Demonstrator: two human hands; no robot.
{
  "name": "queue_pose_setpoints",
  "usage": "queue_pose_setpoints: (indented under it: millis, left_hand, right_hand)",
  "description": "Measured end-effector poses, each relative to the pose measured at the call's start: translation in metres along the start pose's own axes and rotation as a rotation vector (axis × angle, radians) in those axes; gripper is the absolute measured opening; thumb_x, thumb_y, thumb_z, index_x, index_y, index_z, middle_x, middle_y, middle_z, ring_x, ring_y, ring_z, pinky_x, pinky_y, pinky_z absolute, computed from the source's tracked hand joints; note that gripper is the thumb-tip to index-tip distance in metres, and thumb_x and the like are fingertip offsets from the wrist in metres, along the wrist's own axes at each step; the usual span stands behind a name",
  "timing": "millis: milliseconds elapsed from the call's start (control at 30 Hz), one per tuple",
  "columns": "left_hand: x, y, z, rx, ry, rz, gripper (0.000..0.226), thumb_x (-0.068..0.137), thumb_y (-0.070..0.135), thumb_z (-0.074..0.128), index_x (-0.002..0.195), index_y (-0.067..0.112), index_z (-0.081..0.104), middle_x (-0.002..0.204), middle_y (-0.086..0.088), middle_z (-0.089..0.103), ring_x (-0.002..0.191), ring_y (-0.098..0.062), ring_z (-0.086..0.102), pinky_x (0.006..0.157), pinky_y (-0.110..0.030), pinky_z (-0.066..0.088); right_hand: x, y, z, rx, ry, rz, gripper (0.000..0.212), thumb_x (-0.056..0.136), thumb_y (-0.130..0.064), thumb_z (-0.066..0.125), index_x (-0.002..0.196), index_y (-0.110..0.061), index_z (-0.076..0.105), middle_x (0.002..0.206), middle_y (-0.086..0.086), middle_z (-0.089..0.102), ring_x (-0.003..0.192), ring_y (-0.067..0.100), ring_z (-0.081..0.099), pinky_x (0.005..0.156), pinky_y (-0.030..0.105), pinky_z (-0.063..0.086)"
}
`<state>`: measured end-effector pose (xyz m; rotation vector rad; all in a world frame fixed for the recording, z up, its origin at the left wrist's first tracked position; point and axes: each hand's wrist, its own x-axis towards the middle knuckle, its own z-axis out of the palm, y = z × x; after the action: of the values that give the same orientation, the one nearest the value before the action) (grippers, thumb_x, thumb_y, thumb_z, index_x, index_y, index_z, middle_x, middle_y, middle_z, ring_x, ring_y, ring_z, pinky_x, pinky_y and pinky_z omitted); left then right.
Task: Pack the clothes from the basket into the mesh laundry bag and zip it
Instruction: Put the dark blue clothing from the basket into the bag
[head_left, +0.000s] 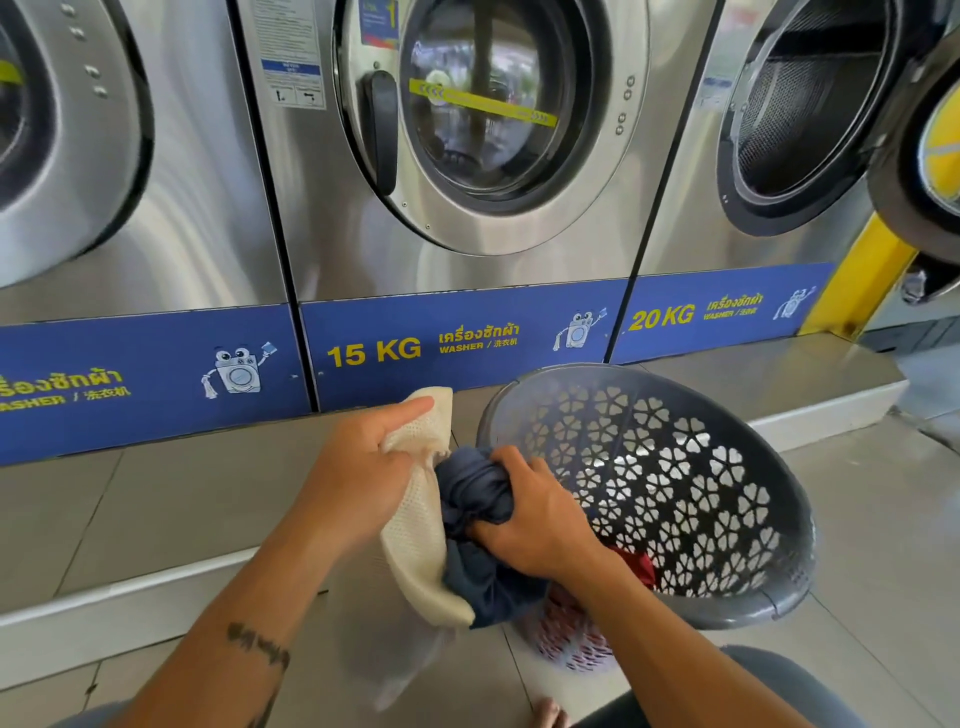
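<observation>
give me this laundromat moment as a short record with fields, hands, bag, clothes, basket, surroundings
left hand: grips the cream mesh laundry bag at its opening
right hand: clutches a bunched dark blue garment at the bag's mouth
basket: grey, perforated, tipped toward the person
left in basket: red fabric shows behind the right wrist
bag zip: not visible
surroundings: steel washers; 15 KG washer door shut, 20 KG washer door open
</observation>
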<state>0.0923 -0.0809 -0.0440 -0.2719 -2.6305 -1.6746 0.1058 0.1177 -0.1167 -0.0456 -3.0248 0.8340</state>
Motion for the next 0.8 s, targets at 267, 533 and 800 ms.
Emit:
queue_pose_setpoints:
  millis: [267, 533, 800]
  left_hand:
    - [-0.009, -0.023, 0.010, -0.016, 0.024, -0.110, 0.066, 0.083, -0.002, 0.048, 0.132, 0.041, 0.058, 0.133, 0.010, 0.062, 0.106, -0.006, 0.062, 0.083, -0.023, 0.049]
    - [-0.068, -0.105, -0.018, 0.002, 0.039, -0.397, 0.058, 0.089, -0.007, 0.046, 0.136, 0.025, 0.057, 0.119, -0.004, 0.068, 0.083, -0.014, 0.063, 0.062, -0.018, 0.046]
    - [-0.107, -0.160, -0.046, 0.177, -0.038, -0.486, 0.058, 0.088, 0.002, 0.046, 0.135, 0.034, 0.057, 0.140, -0.002, 0.056, 0.116, -0.021, 0.059, 0.094, -0.029, 0.049]
  right_hand:
    - [-0.032, -0.041, 0.006, -0.250, 0.206, -0.354, 0.052, 0.071, -0.025, 0.063, 0.121, -0.025, 0.047, 0.113, 0.001, 0.053, 0.100, 0.026, 0.055, 0.063, 0.039, 0.048]
    - [-0.046, -0.063, 0.073, -0.154, -0.168, -0.434, 0.049, 0.079, -0.013, 0.065, 0.122, -0.015, 0.043, 0.117, 0.005, 0.054, 0.103, 0.027, 0.048, 0.079, 0.047, 0.049]
    - [-0.056, -0.052, 0.204, -0.304, -0.534, -0.694, 0.052, 0.082, -0.019, 0.070, 0.131, -0.011, 0.055, 0.129, 0.011, 0.056, 0.113, 0.036, 0.055, 0.085, 0.053, 0.054]
